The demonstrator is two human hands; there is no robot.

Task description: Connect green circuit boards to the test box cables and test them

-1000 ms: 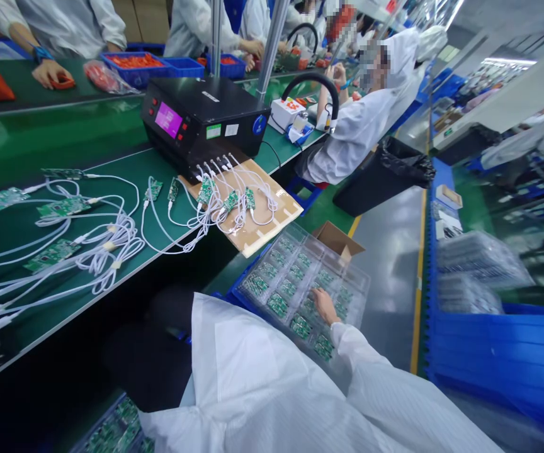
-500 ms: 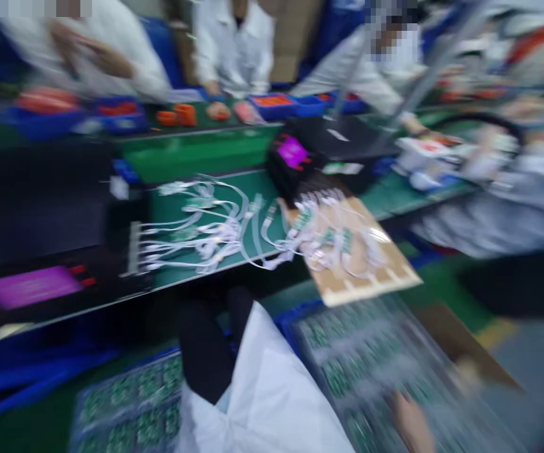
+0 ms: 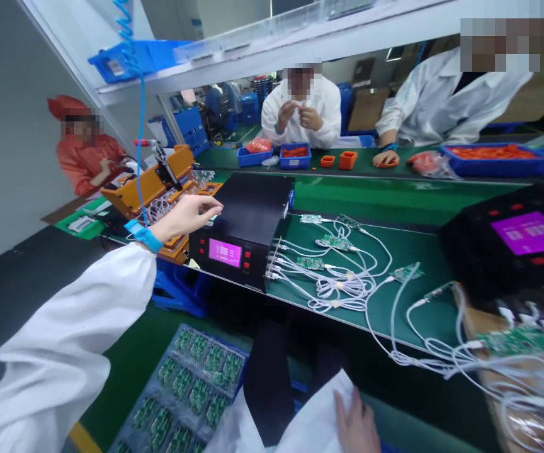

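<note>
My left hand (image 3: 189, 215), with a blue band at the wrist, is held over the left front edge of the near black tester box (image 3: 257, 201). Its fingers are drawn together; a small pale-green piece shows just under the fingertips, and whether they grip it is unclear. My right hand (image 3: 356, 420) lies on my white coat at my lap, fingers stretched out and holding nothing. Right of the box, several green circuit boards (image 3: 335, 242) on white cables (image 3: 342, 286) lie on the green bench, with cable plugs in the box's side.
A clear tray of green boards (image 3: 191, 384) sits low at left. A second black box (image 3: 512, 233) stands right, beside a cardboard sheet (image 3: 493, 402) with cabled boards. An orange fixture (image 3: 177, 170) is beyond my left hand. Co-workers sit opposite, near blue bins (image 3: 294, 157).
My view has swung left. My left hand has come into view by the black box. My right hand has left the board tray at right and now rests on my lap.
</note>
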